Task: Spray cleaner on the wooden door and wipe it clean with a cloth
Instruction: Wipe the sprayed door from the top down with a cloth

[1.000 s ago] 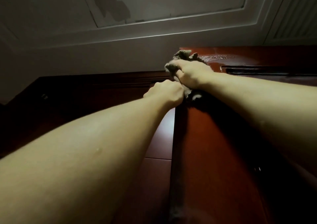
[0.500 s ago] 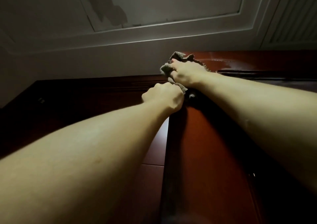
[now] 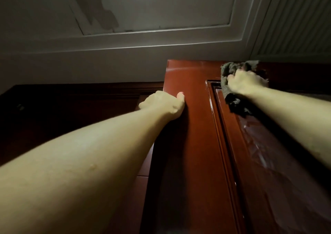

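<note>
The reddish-brown wooden door (image 3: 193, 126) rises in front of me, seen from below, with wet streaks on its recessed panel at the right. My left hand (image 3: 163, 104) grips the door's left edge near the top, fingers wrapped around it and thumb on the face. My right hand (image 3: 246, 83) presses a dark grey cloth (image 3: 232, 101) against the top of the panel, close to the door's upper edge. The cloth bunches above and hangs below the hand. No spray bottle is in view.
The dark door frame (image 3: 80, 99) runs to the left behind the open door. Above are a white wall and a ceiling (image 3: 161, 9) with a stained, peeling patch. A ribbed white surface (image 3: 295, 22) sits at the top right.
My right hand has slid the cloth to the right along the top of the door, away from the left hand. The left hand stays on the door's edge. My view has shifted.
</note>
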`<state>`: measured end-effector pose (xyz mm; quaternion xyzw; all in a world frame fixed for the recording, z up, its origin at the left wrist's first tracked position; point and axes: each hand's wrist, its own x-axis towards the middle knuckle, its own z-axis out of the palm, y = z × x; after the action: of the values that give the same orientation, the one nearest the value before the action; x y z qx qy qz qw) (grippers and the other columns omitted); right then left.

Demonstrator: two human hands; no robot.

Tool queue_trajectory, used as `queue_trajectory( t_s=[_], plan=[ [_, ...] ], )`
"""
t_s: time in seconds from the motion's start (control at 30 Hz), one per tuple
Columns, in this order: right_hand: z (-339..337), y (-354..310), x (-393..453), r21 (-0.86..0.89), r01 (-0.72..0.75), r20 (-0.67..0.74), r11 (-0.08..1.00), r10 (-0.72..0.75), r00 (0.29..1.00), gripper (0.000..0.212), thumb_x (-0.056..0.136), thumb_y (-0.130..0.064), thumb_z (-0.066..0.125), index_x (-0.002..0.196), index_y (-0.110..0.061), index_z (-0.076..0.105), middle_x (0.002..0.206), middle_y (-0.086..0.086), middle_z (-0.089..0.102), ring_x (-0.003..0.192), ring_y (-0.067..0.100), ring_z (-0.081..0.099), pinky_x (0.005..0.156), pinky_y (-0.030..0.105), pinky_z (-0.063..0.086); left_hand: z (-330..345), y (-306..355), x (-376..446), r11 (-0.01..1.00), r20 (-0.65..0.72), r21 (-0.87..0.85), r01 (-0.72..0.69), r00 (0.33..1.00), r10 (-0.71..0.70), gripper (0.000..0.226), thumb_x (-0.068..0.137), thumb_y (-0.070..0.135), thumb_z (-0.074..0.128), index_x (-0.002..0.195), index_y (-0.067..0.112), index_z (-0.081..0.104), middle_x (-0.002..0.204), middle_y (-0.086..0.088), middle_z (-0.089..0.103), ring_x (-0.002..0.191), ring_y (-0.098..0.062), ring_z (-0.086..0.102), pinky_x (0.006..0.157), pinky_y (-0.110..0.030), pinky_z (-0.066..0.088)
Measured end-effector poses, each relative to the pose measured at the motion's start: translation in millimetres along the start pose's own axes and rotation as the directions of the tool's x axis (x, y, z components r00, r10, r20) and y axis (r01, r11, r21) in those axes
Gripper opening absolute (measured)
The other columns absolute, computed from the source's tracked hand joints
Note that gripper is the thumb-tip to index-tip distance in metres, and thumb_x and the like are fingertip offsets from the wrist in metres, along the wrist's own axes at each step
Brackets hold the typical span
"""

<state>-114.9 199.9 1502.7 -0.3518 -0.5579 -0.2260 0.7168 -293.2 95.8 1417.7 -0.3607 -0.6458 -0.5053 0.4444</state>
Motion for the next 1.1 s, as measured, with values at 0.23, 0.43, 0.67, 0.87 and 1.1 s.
queue_trajectory(
  t_s=[0.23, 0.43, 0.67, 0.87, 1.1],
  plan=[
    [9.5, -60.8, -32.5, 0.070, 0.343, 0.110, 0.937, -0.349, 0.931, 0.052, 0.101, -0.040, 0.035, 0.144, -0.012, 0.038, 0.145, 0.022, 0.044, 0.130, 0.040, 0.044, 0.106, 0.041, 0.036, 7.8, 1.7, -1.1, 0.998, -0.072, 0.022, 0.054, 0.996, -0.052, 0.083, 0.088, 0.072, 0.024, 0.139, 0.008, 0.034, 0.138, -0.017, 0.043, 0.125, -0.038, 0.044, 0.098, -0.046, 0.036],
    [11.1, -57.8, -65.1, 0.149, 0.428, 0.044, 0.891, -0.438, 0.898, 0.034, 0.096, -0.030, 0.040, 0.126, -0.020, 0.053, 0.132, 0.020, 0.056, 0.119, 0.040, 0.052, 0.092, 0.039, 0.042, 4.0, 10.7, -10.4, 0.957, -0.334, 0.236, -0.169, 0.911, 0.244, 0.049, 0.096, 0.047, 0.039, 0.132, 0.014, 0.038, 0.135, -0.013, 0.035, 0.126, -0.033, 0.032, 0.098, -0.047, 0.029],
    [6.1, -41.7, -74.7, 0.091, 0.229, 0.067, 0.969, -0.235, 0.970, 0.055, 0.101, -0.034, 0.030, 0.153, -0.014, 0.023, 0.161, 0.005, 0.020, 0.144, 0.027, 0.027, 0.117, 0.038, 0.017, 6.5, 32.4, -32.7, 0.920, -0.239, 0.238, -0.311, 0.899, 0.366, 0.035, 0.093, 0.036, 0.043, 0.121, 0.016, 0.047, 0.129, -0.010, 0.041, 0.122, -0.031, 0.035, 0.097, -0.047, 0.028],
    [1.3, -2.1, -59.6, 0.013, 0.071, 0.084, 0.997, -0.072, 0.994, 0.060, 0.101, -0.036, 0.027, 0.152, -0.005, 0.023, 0.161, 0.012, 0.018, 0.145, 0.027, 0.022, 0.118, 0.039, 0.016, 0.1, 23.1, -42.6, 0.902, -0.162, 0.243, -0.357, 0.902, 0.401, 0.040, 0.094, 0.042, 0.039, 0.123, 0.016, 0.047, 0.133, -0.009, 0.042, 0.125, -0.030, 0.035, 0.099, -0.048, 0.029],
    [-11.0, 9.6, -71.3, 0.115, 0.173, 0.113, 0.978, -0.186, 0.976, 0.043, 0.095, -0.021, 0.042, 0.137, -0.015, 0.046, 0.140, 0.020, 0.048, 0.127, 0.038, 0.045, 0.104, 0.040, 0.036, 1.9, 21.2, -51.4, 0.895, -0.117, 0.219, -0.388, 0.901, 0.419, 0.042, 0.093, 0.047, 0.037, 0.124, 0.021, 0.048, 0.131, -0.008, 0.041, 0.125, -0.029, 0.033, 0.098, -0.047, 0.028]
  ],
)
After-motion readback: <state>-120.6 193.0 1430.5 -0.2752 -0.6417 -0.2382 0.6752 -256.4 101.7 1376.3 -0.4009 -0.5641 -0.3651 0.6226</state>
